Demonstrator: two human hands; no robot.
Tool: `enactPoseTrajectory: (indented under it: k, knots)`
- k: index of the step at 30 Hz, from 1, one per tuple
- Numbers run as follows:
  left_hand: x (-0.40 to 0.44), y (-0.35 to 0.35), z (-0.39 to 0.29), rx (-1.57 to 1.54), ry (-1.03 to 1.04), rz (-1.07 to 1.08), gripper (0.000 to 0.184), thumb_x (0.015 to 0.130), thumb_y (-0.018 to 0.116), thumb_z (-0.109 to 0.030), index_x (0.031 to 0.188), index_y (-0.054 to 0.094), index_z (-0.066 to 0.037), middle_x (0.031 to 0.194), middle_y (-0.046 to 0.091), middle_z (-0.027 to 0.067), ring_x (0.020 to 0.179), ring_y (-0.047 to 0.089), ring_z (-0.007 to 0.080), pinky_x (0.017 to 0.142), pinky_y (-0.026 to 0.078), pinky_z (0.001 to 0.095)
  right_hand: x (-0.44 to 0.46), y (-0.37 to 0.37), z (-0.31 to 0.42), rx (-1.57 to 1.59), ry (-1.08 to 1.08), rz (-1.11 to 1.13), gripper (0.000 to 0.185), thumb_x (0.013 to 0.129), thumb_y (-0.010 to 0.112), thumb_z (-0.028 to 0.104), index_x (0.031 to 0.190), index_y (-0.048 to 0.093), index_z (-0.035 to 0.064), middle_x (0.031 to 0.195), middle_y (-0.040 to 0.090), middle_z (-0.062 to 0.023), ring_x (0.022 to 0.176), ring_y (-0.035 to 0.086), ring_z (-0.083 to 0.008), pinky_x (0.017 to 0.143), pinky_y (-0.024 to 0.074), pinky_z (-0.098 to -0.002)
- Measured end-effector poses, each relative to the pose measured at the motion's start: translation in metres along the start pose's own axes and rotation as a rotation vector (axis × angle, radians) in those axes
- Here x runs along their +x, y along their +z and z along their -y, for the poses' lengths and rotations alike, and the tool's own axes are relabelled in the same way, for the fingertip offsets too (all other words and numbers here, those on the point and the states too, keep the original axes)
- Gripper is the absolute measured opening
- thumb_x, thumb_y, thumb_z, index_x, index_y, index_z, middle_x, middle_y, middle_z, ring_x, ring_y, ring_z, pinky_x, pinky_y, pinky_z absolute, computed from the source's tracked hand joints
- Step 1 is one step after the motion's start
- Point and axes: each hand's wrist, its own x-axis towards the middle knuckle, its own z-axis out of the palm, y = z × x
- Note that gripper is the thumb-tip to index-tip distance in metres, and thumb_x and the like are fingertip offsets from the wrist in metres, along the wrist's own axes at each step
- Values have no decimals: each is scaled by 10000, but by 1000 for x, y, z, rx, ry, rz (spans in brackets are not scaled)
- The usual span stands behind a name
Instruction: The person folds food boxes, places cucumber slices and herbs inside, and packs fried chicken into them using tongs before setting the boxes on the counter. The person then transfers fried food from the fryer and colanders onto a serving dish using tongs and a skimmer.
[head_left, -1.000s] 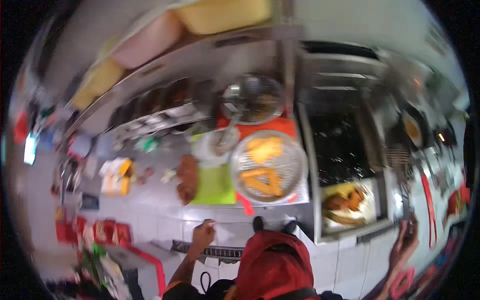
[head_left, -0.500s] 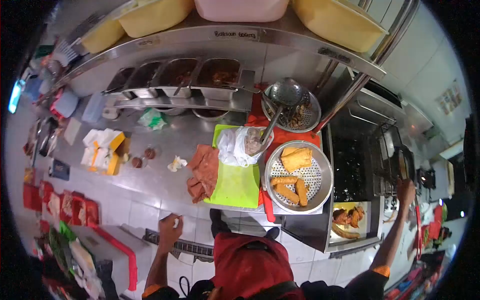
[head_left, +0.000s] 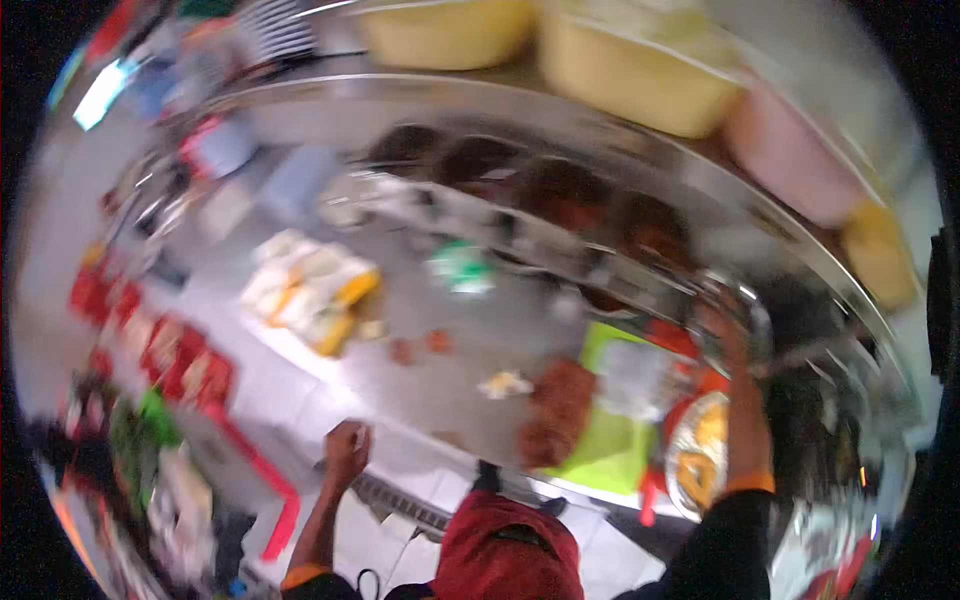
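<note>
My left hand (head_left: pixel 347 450) hangs over the floor in front of the counter, fingers curled closed, with nothing visible in it. My right hand (head_left: pixel 722 308) reaches to the back right, at the metal bowl (head_left: pixel 752 325); blur hides its fingers and whatever they touch. Under my right forearm lies a perforated steel tray (head_left: pixel 685 475) with golden fried pieces (head_left: pixel 697 478). A clear plastic bag (head_left: pixel 635 380) rests on the green cutting board (head_left: pixel 610 450). Beside the board lies a crumpled brown cloth (head_left: pixel 556 412).
Sauce pans (head_left: pixel 565 195) line the back of the counter (head_left: pixel 440 385). Above them, a shelf carries yellow tubs (head_left: pixel 640 75) and a pink tub (head_left: pixel 795 150). White-and-yellow boxes (head_left: pixel 310 290) and a green-white packet (head_left: pixel 462 268) sit on the left. Red crates (head_left: pixel 185 360) stand further left.
The view has turned right-to-left, so the counter appears shifted rightward and blurred. My right hand has left the black-handled item at the fryer and moved to the metal bowl. My left hand stays low.
</note>
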Motion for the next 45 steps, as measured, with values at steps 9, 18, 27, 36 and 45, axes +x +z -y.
enactPoseTrajectory:
  k: [9,18,27,36,45]
  knots:
    - [123,-61,86,-685,-531,-730,345,823,607,-243,1035,483,-1,740,521,62,654,499,120,569,434,287,29,-22,63,253,-105,313,121,764,598,149,796,563,38,668,539,-129,665,538,-271,594,423,-377]
    - [197,-32,158,-446,-737,-546,522,757,666,-347,1053,459,29,941,567,150,743,579,223,501,500,321,17,-71,5,313,62,281,270,839,552,267,913,463,24,821,446,-32,709,405,-138,665,403,-285]
    - [138,-5,18,-97,355,-761,271,825,576,-72,1069,503,20,1056,529,147,978,497,297,817,389,353,-134,-167,14,1175,831,-217,293,863,509,299,982,540,33,893,576,-81,709,566,-147,547,476,-185]
    - [155,60,10,424,502,-158,567,866,515,-389,1287,392,-29,1322,385,174,1248,314,332,1057,200,456,-207,-246,173,1427,1303,-369,414,768,457,43,1182,455,30,994,586,-84,661,466,-102,682,400,-234]
    - [91,52,-130,236,788,-401,274,821,613,-168,1006,531,17,949,559,156,875,541,306,849,405,433,-406,-417,97,477,1694,-363,244,869,557,250,894,604,12,660,495,11,518,398,-62,437,307,-220]
